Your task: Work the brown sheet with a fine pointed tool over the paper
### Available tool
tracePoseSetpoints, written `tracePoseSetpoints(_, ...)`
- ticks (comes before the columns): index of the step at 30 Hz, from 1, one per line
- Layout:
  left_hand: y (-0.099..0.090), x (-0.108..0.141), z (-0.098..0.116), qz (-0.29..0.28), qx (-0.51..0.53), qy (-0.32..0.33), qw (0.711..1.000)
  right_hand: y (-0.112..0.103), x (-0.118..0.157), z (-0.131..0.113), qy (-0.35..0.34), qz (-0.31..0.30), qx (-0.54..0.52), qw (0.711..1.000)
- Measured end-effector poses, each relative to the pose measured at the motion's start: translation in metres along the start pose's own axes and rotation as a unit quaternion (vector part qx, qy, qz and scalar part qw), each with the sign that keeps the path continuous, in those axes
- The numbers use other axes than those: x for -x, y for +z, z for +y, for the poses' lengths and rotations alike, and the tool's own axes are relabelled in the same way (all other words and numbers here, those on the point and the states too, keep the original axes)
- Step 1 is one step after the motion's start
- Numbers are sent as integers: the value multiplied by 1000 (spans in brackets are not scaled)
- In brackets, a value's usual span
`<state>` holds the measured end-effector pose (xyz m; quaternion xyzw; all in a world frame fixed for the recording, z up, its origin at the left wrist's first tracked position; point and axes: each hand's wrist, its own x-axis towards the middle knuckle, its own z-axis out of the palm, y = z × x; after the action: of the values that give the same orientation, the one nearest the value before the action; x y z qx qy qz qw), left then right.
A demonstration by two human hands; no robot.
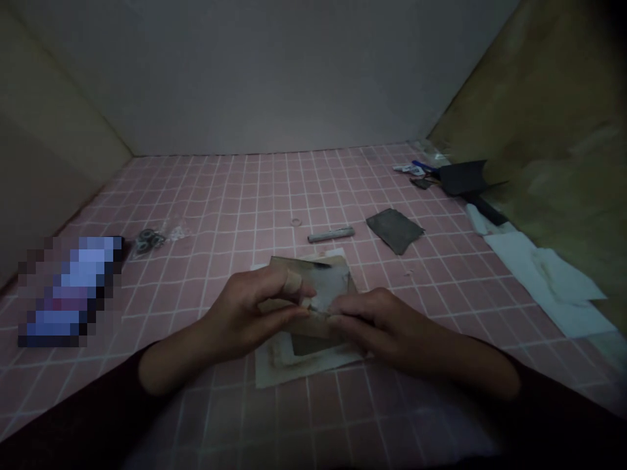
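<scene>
My left hand point(255, 303), with a beige strip round one finger, pinches thumb against fingertips. My right hand point(379, 320) is closed the same way, and the fingertips of both meet around something small and pale that I cannot make out. Beneath them is a flat brownish plate point(294, 266) with a whitish, powdery-looking patch. A darker grey sheet point(306, 347) shows below it, on a stained white paper point(268, 375). Beyond lie a grey rod-like tube point(330, 234) and a small pale ring point(296, 222).
A dark grey abrasive-looking sheet point(396, 230) lies at the right. Behind it are a black scoop-like piece point(463, 177) and white papers point(529, 274) along the wall. A lit phone point(73, 287) and a bag of small dark rings point(148, 240) lie left on the pink checked cloth point(220, 196).
</scene>
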<state>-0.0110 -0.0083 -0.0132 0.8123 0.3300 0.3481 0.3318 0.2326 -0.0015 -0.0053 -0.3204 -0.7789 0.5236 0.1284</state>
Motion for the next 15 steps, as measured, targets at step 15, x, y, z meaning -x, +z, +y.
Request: tracePoseSetpoints(15,-1,3,-1,-28,-27,-3,999,-4,0,-2,-22,-52,-50,997)
